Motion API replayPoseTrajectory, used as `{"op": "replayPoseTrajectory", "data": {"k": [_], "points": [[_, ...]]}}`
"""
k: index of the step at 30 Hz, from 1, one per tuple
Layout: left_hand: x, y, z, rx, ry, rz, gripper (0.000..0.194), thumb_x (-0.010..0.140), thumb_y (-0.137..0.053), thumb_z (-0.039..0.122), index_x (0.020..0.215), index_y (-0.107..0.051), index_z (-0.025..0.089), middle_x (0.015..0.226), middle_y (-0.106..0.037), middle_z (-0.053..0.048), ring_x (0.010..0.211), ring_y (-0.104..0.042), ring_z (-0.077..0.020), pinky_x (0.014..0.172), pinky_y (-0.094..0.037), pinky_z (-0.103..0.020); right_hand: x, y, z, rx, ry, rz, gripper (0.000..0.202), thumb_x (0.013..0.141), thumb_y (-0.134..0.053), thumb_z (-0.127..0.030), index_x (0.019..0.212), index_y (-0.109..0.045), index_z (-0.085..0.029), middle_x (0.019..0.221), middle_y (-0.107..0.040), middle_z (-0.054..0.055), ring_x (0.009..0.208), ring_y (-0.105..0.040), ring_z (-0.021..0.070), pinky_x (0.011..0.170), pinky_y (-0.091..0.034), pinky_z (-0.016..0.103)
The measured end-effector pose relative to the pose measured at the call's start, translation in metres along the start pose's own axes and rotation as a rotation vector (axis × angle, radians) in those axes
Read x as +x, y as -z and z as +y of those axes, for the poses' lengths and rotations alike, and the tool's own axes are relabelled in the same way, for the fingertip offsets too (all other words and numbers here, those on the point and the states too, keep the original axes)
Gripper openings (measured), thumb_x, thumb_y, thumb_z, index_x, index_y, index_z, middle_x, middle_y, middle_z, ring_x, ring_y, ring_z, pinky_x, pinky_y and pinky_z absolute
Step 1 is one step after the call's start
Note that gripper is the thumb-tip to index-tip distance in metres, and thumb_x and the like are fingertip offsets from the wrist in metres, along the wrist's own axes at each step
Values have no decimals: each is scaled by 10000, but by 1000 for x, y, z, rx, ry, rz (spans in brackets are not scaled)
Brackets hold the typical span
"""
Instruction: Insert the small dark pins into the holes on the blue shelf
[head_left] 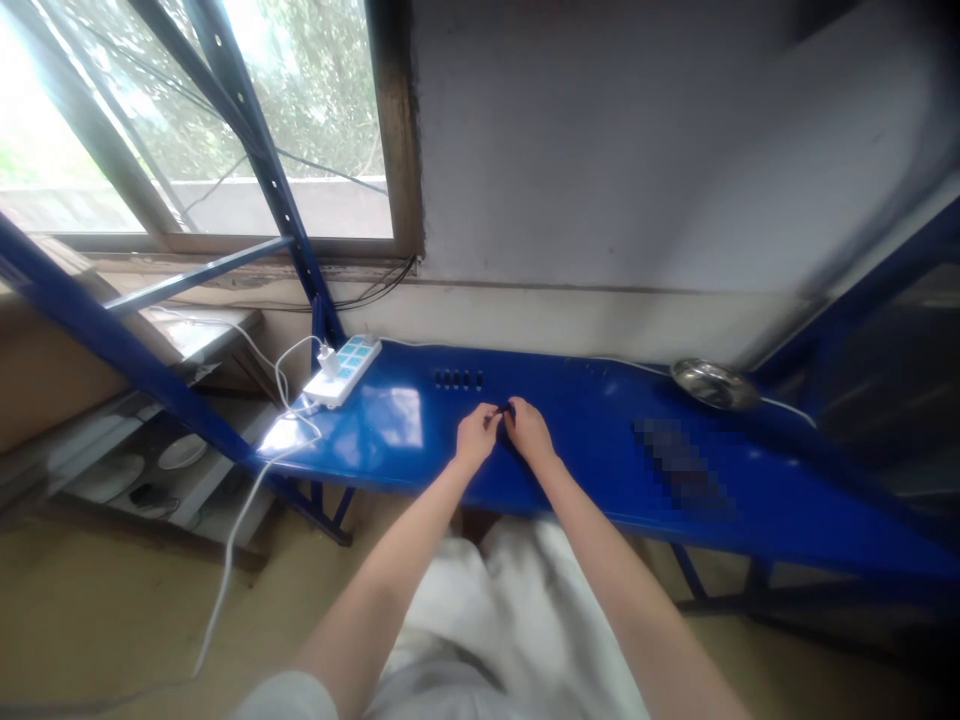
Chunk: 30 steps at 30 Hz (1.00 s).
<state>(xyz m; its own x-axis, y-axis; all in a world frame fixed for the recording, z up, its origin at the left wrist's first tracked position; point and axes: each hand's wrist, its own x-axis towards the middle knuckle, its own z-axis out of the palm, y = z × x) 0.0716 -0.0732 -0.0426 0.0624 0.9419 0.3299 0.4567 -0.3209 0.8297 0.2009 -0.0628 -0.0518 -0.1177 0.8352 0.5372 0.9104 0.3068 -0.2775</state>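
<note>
Close together over the blue table (592, 470), both my hands pinch one small dark piece (505, 408). My left hand (477, 436) grips it from the left, with thumb and fingers closed. From the right, my right hand (529, 431) has its fingers pressed onto the same piece. Its kind cannot be made out, since the fingertips cover most of it. Just behind my left hand, several small dark parts with light ends (457, 380) stand in a short row on the table.
A white power strip (343, 372) with a plugged-in charger lies at the table's left end, its cable (238, 530) trailing to the floor. A shiny metal bowl (714, 384) sits at the back right. A blurred-out dark item (682, 468) lies in front of it. Blue posts (266, 170) rise at left.
</note>
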Motion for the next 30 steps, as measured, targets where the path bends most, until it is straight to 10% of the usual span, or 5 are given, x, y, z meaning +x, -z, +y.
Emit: {"op": "replayPoseTrajectory", "data": {"k": [9, 20, 30], "points": [[2, 0, -2, -163, 19, 59, 332, 813, -515, 298, 1130, -568, 214, 913, -642, -41, 693, -587, -114, 726, -482, -279, 11, 2, -2, -24, 53, -101, 244, 885, -312, -183, 956, -526, -90, 747, -632, 124, 643, -563, 208, 642, -417, 327], [4, 9, 2, -307, 177, 183, 200, 834, -449, 301, 920, -567, 165, 848, -618, -47, 705, -571, -111, 685, -471, -253, 70, -36, 5, 280, -445, -92, 111, 766, -522, -222, 820, -590, -154, 815, -647, 70, 748, -599, 174, 654, -449, 269], [5, 8, 0, -338, 214, 186, 158, 827, -442, 271, 864, -555, 168, 804, -608, -29, 678, -557, -104, 672, -458, -243, 84, -41, 4, 191, -556, -257, 117, 727, -572, -218, 792, -654, -164, 816, -680, 84, 776, -633, 189, 650, -445, 254]]}}
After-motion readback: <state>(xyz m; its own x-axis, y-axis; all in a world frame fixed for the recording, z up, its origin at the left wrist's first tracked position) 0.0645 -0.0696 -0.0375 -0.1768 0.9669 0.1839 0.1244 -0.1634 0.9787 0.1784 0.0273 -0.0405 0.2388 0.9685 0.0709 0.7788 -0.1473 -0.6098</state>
